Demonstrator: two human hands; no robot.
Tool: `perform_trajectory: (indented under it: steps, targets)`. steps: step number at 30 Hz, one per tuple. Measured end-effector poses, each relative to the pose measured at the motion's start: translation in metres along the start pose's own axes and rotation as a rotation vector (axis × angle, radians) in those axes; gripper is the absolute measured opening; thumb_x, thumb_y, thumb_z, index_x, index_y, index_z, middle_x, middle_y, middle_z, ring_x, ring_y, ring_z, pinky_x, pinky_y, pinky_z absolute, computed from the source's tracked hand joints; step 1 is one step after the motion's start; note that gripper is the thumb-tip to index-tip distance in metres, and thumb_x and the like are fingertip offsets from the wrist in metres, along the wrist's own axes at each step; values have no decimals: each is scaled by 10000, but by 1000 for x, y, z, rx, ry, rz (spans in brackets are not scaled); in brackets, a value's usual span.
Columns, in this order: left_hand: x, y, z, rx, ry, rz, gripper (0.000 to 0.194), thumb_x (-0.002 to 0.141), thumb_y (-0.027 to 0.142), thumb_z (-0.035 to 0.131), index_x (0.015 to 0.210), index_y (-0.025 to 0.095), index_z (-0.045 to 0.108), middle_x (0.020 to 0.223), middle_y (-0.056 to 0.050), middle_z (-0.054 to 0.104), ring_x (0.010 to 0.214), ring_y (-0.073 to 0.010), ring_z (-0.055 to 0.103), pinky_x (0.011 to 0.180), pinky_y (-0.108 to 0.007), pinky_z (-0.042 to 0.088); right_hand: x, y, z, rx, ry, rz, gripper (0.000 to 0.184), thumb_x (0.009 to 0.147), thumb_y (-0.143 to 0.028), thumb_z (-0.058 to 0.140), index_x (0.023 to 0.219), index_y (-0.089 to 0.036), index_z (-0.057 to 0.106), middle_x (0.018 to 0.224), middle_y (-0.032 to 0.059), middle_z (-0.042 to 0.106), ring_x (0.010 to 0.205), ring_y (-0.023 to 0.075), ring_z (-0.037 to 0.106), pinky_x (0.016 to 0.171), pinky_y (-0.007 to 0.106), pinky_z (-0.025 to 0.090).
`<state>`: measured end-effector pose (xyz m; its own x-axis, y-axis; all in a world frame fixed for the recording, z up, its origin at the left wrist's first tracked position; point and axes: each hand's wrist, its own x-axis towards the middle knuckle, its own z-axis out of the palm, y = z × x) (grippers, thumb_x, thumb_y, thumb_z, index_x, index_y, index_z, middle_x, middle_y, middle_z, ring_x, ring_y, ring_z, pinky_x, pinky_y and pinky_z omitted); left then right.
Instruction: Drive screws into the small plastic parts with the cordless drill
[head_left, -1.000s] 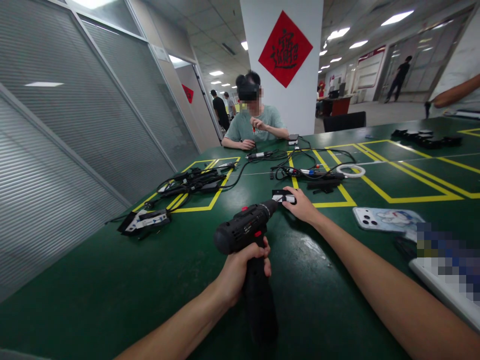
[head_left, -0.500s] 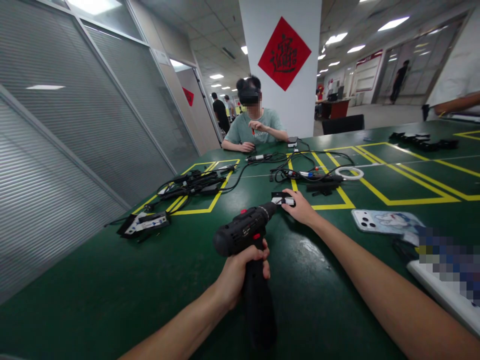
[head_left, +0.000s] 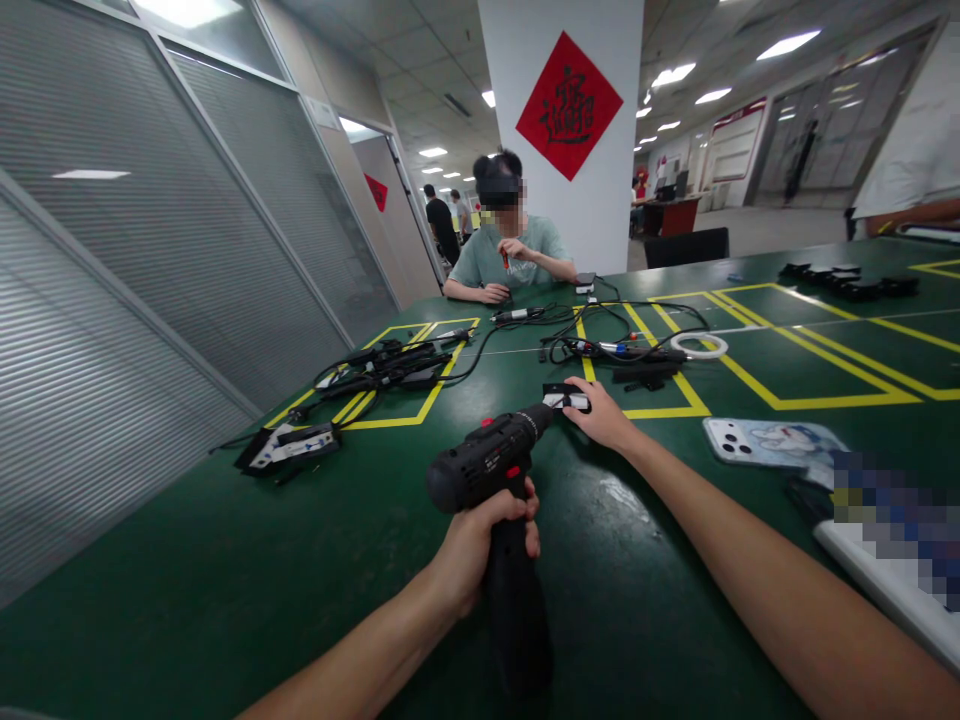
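My left hand (head_left: 480, 545) is wrapped round the grip of a black cordless drill (head_left: 487, 455) with red buttons. The drill's chuck points away from me and to the right, at a small black-and-white part (head_left: 562, 398) on the green table (head_left: 360, 580). Fingers and thumb of my right hand (head_left: 596, 410) hold that part from its right side. Where exactly the drill's tip meets the part is too small to make out.
Tangled black cables and devices (head_left: 397, 365) lie to the left, beside a black-and-white assembly (head_left: 289, 447). Beyond my right hand are more cables, tools and a white ring (head_left: 699, 346). A phone (head_left: 772, 442) lies at right. Across the table sits a person (head_left: 514, 240).
My hands, the drill and the part hold almost the same place. The view shifted slightly at first. At the far right, another person's arm has lowered towards the table.
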<state>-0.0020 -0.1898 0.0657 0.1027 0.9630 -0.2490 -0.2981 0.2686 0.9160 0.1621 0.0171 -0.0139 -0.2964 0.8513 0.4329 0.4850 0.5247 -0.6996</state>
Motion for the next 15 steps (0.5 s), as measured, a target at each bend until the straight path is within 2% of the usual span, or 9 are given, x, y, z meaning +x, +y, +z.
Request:
perform_trajectory:
  steps: [15]
  targets:
    - [1, -3, -3, -2, 1, -5, 220, 709, 225, 527, 907, 130, 547, 702, -18, 549, 496, -103, 503, 549, -262, 416, 0, 0, 0, 0, 3, 10, 476, 746, -272, 590, 1211, -261, 490, 1065, 55, 483, 948, 187, 561, 910, 351, 418]
